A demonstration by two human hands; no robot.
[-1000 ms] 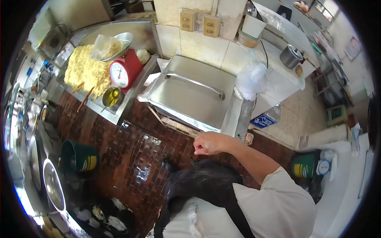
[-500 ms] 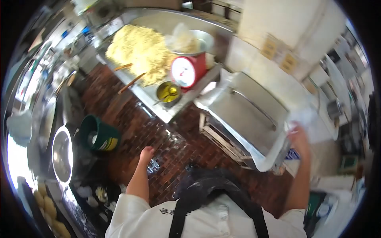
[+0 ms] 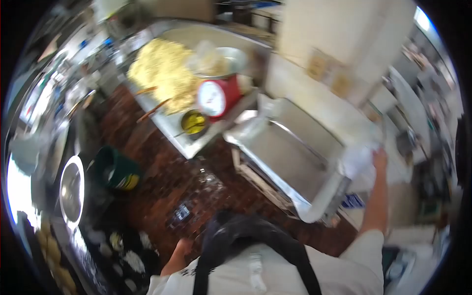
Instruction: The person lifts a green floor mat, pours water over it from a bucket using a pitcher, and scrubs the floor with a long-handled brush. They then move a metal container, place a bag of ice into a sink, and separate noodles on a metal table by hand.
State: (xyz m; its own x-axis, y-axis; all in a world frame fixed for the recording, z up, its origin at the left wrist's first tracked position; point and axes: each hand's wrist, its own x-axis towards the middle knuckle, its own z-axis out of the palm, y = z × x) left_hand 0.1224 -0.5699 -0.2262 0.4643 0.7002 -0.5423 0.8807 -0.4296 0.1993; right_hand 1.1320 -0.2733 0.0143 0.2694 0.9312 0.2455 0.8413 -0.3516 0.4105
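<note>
At the right, my right hand (image 3: 379, 158) is closed on a thin white sheet (image 3: 358, 160), plastic or cloth; blur hides which. The sheet hangs at the right end of a metal box with a flat lid (image 3: 295, 147). A long bar handle (image 3: 299, 142) runs across that lid, and pale lining shows along the box's rim. My left hand (image 3: 184, 246) is low beside my apron, over the brick floor, touching no object that I can see. Its fingers are too smeared to read.
A metal-edged table (image 3: 189, 151) bears a heap of yellow noodles (image 3: 162, 73), a red dial scale (image 3: 219, 98) with a bowl on top, and a small pot of yellow liquid (image 3: 194, 123). Left are a green bucket (image 3: 115, 167) and a metal basin (image 3: 72, 191). The brick floor (image 3: 157, 187) looks wet.
My right hand has moved slightly right, away from the box's end, drawing the white sheet out. My left hand has dropped towards my body. The whole view has shifted a little.
</note>
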